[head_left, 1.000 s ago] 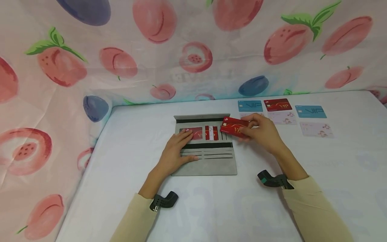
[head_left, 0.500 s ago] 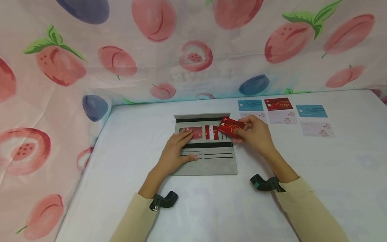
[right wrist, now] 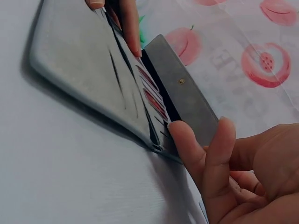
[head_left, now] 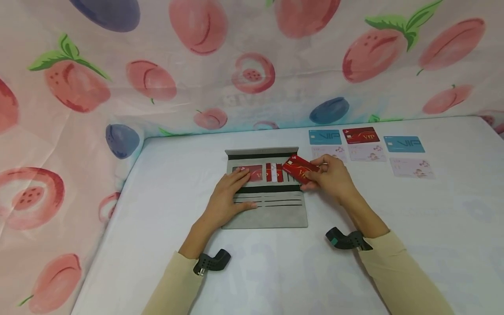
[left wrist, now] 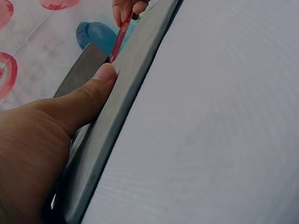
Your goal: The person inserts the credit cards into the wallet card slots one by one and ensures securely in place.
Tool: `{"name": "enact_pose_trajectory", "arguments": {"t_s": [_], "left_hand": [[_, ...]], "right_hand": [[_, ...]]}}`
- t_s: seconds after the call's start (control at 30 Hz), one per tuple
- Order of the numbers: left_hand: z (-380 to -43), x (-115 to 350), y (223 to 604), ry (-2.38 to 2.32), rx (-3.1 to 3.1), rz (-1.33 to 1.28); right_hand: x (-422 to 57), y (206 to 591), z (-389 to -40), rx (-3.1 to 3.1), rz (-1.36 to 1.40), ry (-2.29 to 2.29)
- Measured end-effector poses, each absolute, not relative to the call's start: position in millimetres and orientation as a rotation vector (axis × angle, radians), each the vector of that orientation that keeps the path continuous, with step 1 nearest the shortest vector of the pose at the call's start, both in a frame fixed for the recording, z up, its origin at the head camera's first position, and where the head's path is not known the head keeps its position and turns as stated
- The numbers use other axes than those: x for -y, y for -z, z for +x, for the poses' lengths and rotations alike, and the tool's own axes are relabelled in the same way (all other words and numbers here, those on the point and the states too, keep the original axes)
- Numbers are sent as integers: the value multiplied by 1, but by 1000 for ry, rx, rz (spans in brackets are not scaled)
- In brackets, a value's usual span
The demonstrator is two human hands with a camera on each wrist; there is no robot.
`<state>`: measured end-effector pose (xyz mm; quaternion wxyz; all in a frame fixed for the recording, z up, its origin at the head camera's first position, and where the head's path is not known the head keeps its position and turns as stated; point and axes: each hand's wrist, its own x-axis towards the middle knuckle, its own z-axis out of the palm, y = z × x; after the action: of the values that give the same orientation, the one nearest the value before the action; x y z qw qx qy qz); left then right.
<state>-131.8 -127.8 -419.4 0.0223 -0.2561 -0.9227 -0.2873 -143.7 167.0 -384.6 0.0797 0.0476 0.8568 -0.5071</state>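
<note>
A grey wallet (head_left: 271,216) lies unfolded on the white table, its card slots facing up. My left hand (head_left: 226,197) rests flat on its left side, fingers over a red card in a clear window and thumb on the lower half. A red VIP card (head_left: 297,168) is pinched between the thumb and fingers of my right hand (head_left: 332,177). It is tilted, its left end over the slots at the wallet's upper right. Beside it a red card with a white strip (head_left: 274,173) sits in the wallet. In the right wrist view my right fingers hide most of the held card.
Right of the wallet, cards lie in two rows: a blue VIP card (head_left: 324,137), a red VIP card (head_left: 361,135) and another blue card (head_left: 404,144), with pale pink cards (head_left: 412,168) below. A fruit-print cloth (head_left: 252,100) hangs behind the table.
My right hand has moved slightly left, bringing the red VIP card further over the wallet's right slots and tilting it more. The left hand stays in place on the wallet.
</note>
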Motion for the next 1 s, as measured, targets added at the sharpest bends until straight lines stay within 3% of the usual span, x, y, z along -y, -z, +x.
{"name": "enact_pose_trajectory", "arguments": {"t_s": [0.63,1.0], "left_hand": [[-132,128,421,914,2845,-795],[-133,128,422,892,2845,-796]], "right_hand": [[-150,391,-140,-2416,187,1706],[-154,391,-142,-2383,66,1638]]}}
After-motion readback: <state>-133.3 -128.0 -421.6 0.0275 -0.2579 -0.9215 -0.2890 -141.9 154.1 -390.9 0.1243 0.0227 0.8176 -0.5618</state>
